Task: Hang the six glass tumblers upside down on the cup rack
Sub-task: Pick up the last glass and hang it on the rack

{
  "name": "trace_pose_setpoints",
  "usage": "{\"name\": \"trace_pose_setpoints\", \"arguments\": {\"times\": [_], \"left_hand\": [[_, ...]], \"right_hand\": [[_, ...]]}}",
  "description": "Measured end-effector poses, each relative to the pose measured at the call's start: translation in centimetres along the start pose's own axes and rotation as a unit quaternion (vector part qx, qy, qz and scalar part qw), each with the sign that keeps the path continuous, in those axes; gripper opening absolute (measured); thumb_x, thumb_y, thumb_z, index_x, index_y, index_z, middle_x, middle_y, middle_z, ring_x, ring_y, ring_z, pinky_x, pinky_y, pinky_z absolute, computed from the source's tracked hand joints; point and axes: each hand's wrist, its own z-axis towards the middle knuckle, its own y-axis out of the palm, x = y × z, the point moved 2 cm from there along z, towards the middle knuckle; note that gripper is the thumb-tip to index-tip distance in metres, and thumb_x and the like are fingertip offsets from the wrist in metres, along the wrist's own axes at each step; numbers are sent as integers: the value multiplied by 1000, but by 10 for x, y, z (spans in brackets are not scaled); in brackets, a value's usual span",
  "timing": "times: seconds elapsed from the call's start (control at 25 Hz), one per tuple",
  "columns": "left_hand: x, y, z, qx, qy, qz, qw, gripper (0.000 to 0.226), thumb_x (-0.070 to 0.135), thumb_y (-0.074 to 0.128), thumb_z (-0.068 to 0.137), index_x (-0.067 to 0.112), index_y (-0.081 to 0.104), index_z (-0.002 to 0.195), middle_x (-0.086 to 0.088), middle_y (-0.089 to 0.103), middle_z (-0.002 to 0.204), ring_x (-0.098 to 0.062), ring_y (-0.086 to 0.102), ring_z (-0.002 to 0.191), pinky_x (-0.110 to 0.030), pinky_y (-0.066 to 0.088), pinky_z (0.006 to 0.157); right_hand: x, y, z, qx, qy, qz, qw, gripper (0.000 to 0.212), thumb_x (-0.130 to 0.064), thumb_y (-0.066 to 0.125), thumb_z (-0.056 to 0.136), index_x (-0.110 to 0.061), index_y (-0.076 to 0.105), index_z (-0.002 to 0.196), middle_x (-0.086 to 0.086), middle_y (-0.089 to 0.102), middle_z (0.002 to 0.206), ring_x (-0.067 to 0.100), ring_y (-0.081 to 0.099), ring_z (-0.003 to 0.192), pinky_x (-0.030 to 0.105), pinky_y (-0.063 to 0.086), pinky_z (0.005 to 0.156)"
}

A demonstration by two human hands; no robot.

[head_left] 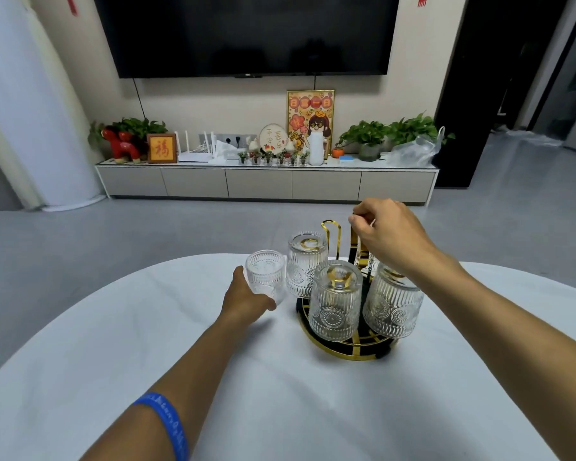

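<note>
A round gold and black cup rack (333,348) stands on the white table. Three ribbed glass tumblers hang upside down on its pegs: one at the back left (305,262), one at the front (336,301), one at the right (393,302). A bare gold peg (330,227) rises behind them. My left hand (245,299) grips an upright tumbler (266,274) standing on the table just left of the rack. My right hand (384,227) is above the rack, fingers pinched on its top handle, which the hand mostly hides. Another glass behind my right wrist is hardly visible.
The white oval table (147,344) spreads wide to the left and front of the rack. Beyond the table lie a grey floor, a low TV cabinet (266,183) with plants and ornaments, and a wall-mounted TV (246,34).
</note>
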Motion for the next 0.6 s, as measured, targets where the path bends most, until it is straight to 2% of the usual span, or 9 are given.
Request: {"name": "trace_pose_setpoints", "arguments": {"times": [0.16,0.32,0.48,0.6], "left_hand": [[-11,13,15,23,15,-33,999,83,11,87,60,18,43,130,-3,59,127,-22,55,105,-32,45,90],[-17,20,25,49,23,-60,997,74,19,90,57,19,52,120,0,64,117,-20,59,101,-30,45,86],[-17,13,19,93,20,-85,992,66,32,90,48,22,54,102,5,64,98,-11,61,81,-27,45,66],[-7,-11,16,123,35,-109,986,63,37,86,47,19,57,101,1,67,94,-9,63,76,-27,46,61]], "right_hand": [[2,5,-1,12,8,3,1000,30,-34,49,94,-13,66,105,10,71,95,29,60,91,48,53,77],[5,6,-3,18,3,1,1000,31,-37,46,94,-15,66,105,7,70,95,28,58,93,47,51,77],[6,6,-3,17,6,4,1000,31,-37,45,95,-16,66,104,6,70,95,27,54,95,46,50,79],[6,6,-4,18,4,0,1000,30,-36,45,95,-16,66,103,6,69,101,26,51,98,43,47,79]]}}
